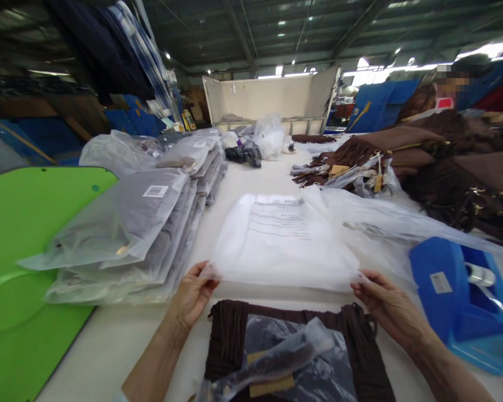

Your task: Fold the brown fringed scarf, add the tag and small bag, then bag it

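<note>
Between both hands a translucent plastic bag (285,245) with printed lines lies over the white table. My left hand (197,290) pinches its near left corner. At the near right corner, my right hand (381,296) grips the same bag between thumb and fingers. Just below, close to me, lies a dark brown fringed bag (226,346). On it rest a clear plastic packet (335,357) and a plastic-wrapped strip (280,352), with tan tags partly hidden under the strip.
Bagged grey items with barcode labels form stacks (151,223) at left, beside a green board (8,234). A blue bin (431,285) stands right. Brown fringed bags (394,139) are piled behind it, near another person (461,84). Crumpled plastic (270,137) lies farther back.
</note>
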`<state>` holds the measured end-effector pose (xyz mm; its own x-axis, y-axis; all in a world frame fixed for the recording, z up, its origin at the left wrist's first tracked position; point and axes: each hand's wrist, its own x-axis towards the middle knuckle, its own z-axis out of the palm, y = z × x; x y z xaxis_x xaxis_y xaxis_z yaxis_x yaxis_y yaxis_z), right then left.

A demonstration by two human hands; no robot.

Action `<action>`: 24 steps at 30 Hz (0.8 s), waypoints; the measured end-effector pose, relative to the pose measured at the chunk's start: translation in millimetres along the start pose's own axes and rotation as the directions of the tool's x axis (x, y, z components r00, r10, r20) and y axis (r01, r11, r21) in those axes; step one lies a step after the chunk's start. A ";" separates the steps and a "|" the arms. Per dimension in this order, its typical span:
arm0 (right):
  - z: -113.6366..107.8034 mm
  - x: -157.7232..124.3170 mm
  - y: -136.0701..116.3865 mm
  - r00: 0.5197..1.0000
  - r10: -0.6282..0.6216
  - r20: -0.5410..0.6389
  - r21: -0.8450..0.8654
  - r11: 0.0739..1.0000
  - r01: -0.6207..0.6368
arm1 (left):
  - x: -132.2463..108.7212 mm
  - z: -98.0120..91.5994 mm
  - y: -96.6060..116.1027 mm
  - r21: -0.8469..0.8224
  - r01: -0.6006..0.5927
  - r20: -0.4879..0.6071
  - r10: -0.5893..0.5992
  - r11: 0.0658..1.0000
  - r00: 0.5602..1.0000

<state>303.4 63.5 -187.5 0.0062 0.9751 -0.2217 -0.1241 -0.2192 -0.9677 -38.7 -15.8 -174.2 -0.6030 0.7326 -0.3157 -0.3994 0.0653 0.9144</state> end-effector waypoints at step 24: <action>-10.7 -61.1 20.3 0.965 0.176 -0.194 -0.467 0.849 -0.249 | -51.0 -22.9 -22.0 0.883 0.009 -0.093 0.155 0.469 0.984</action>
<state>311.1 -0.9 -194.9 0.1763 0.8960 -0.4076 0.3566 -0.4441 -0.8220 -14.9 -70.2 -184.0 -0.7191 0.6678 -0.1923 0.4168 0.6358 0.6497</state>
